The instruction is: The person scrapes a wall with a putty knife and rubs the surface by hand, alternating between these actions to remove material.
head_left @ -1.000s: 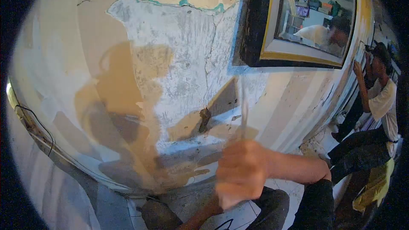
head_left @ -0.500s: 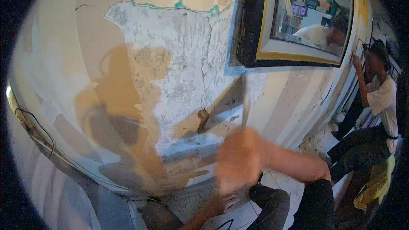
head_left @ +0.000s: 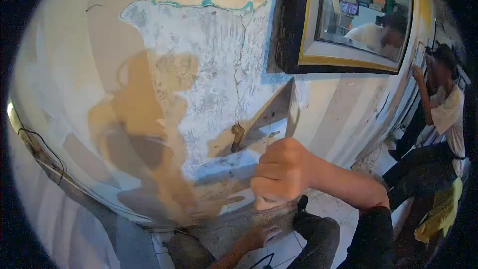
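The right hand (head_left: 281,172) is closed in a fist around what looks like a thin blade (head_left: 295,112), which rises above it, its long axis nearly upright. The bare wall patch (head_left: 209,84) lies ahead and to the left, its small hole (head_left: 238,138) left of the blade. The right hand is nearer; the left hand (head_left: 269,233) is low and apart, its grip unclear.

Tool (head_left: 294,114) in right grip (head_left: 281,170) near wall (head_left: 194,89)
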### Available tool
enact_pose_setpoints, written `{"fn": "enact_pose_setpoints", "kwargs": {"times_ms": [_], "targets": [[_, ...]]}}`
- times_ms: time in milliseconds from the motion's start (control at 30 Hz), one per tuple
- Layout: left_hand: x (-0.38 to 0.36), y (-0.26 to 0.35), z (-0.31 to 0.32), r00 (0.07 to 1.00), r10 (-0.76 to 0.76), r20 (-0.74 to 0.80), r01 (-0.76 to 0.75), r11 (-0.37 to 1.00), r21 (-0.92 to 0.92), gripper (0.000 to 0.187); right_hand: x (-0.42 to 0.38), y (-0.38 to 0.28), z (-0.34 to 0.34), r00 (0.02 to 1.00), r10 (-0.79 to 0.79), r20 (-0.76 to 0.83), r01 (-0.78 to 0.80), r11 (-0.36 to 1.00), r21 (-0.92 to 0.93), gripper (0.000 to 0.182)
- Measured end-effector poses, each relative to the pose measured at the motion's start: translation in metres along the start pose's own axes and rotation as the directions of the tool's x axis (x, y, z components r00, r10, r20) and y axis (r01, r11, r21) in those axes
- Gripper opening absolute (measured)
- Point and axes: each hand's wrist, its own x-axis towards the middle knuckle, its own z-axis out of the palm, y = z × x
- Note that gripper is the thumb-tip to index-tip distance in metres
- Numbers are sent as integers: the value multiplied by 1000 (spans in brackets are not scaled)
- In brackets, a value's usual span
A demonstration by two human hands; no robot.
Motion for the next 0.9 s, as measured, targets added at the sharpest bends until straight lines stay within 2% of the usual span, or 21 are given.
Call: {"fn": "enact_pose_setpoints", "kwargs": {"times_ms": [133,200,233,300,333,400,467,533,667,733,767,833,867,900], "targets": [[5,0,-7,997,-25,73,19,996,83,46,5,-11,-8,997,-65,35,63,996,58,30],[-1,-2,8,999,-16,-42,15,1000,-7,45,0,3,1,998,-15,61,15,1000,2,28],[-2,-5,9,999,-14,-39,14,1000,-4,45,2,-3,0,998,-13,59,13,1000,-2,28],[1,-11,10,964,203,-169,-160,957,240,44,8,-16,-2,999,-54,5,53,992,115,32],[6,-6,-1,963,205,-174,-159,956,245,44,8,-7,-3,998,-61,5,60,992,114,32],[3,11,-14,998,-46,51,38,990,139,40,0,7,1,996,-92,6,92,996,6,31],[1,-9,8,1000,-9,-10,10,991,137,41,-2,5,1,994,-100,50,102,994,-36,30],[3,-8,13,996,-65,55,57,990,132,41,5,-7,-8,998,-56,32,55,998,33,27],[-2,6,-5,1000,-4,26,-1,979,202,42,-1,7,1,997,-69,31,69,998,6,28],[0,8,-8,998,-36,45,33,998,59,42,0,8,3,993,-114,20,114,993,-30,31],[0,11,-8,998,-40,54,37,998,47,42,1,-1,3,995,-101,20,102,995,-22,31],[6,7,-10,999,-36,27,35,999,21,43,9,-21,2,991,-135,20,132,984,121,35],[6,5,-9,999,-37,18,37,999,5,43,4,-11,2,992,-125,18,121,984,128,35],[3,4,-6,999,-38,12,38,999,-11,43,-5,8,1,994,-93,53,92,996,10,31]]}}
